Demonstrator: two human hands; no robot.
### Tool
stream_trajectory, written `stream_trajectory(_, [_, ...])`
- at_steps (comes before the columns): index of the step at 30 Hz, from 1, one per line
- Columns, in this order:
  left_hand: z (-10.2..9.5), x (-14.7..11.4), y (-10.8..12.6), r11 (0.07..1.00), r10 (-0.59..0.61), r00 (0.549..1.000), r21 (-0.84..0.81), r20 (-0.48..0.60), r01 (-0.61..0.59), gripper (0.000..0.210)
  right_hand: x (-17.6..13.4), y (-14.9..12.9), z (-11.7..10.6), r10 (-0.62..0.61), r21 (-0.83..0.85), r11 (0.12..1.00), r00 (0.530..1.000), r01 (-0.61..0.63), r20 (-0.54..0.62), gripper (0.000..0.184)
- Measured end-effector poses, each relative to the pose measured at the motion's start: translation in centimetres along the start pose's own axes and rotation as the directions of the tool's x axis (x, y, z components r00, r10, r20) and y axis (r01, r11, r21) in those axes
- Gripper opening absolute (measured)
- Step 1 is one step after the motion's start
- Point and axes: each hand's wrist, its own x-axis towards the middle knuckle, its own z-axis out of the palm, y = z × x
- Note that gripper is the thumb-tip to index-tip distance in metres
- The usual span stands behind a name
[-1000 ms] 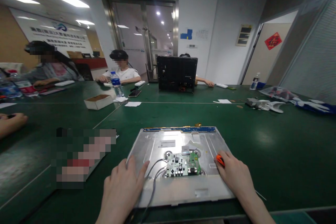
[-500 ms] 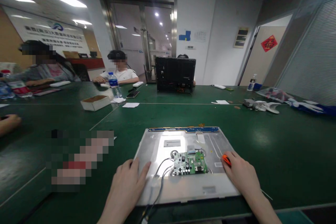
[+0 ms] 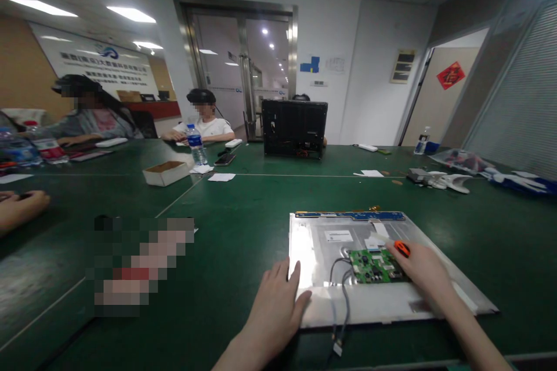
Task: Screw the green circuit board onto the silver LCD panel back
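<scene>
A silver LCD panel [image 3: 317,295] lies back side up on the table, with a blue circuit strip [image 3: 348,216] along its far edge. A green circuit board [image 3: 374,266] sits on its middle. Grey cables [image 3: 346,301] run from the board over the near edge to a white plug [image 3: 337,349]. My left hand [image 3: 276,307] rests at the panel's left edge, fingers apart. My right hand [image 3: 420,269] is closed around a screwdriver [image 3: 402,248]; only its orange-and-black handle end shows. Those fingertips are at the board's far edge, by a white ribbon cable [image 3: 380,228].
A black monitor housing [image 3: 295,127] stands across the green table [image 3: 243,214]. Toward the left are a white box [image 3: 165,175], a water bottle [image 3: 196,145] and a phone [image 3: 225,159]. White gloves [image 3: 448,181] lie at right. Other people sit around the far and left sides.
The panel has slid to the right with my left hand at its edge. My right hand has moved from the panel's right edge onto the circuit board, still holding the screwdriver.
</scene>
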Motion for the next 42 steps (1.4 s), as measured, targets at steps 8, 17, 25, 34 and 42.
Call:
stream_trajectory(8, [1.6, 2.4, 3.8, 0.999, 0.044, 0.999, -0.014, 0.001, -0.044, 0.055, 1.5, 3.2, 0.6, -0.010, -0.013, 1.000, 0.999, 0.009, -0.052, 0.042])
stream_trajectory(17, [3.2, 4.2, 5.5, 0.993, 0.096, 0.995, -0.058, -0.037, -0.098, 0.057, 2.4, 6.8, 0.8, -0.073, -0.048, 0.996, 0.996, 0.070, -0.046, 0.035])
stream_trajectory(25, [5.1, 5.5, 6.5, 0.986, 0.161, 0.979, -0.025, -0.128, -0.165, 0.056, 2.7, 8.8, 0.3, -0.124, -0.072, 0.990, 0.992, 0.122, -0.033, 0.027])
stream_trajectory(34, [5.0, 5.2, 7.0, 0.983, 0.181, 0.969, 0.003, -0.168, -0.183, 0.053, 2.7, 10.0, -0.6, -0.146, 0.014, 0.989, 0.989, 0.146, -0.005, 0.031])
stream_trajectory(42, [5.2, 6.3, 8.6, 0.986, 0.153, 0.976, -0.040, -0.158, -0.161, 0.058, 3.7, 11.4, -0.5, -0.106, -0.003, 0.994, 0.990, 0.106, -0.096, 0.030])
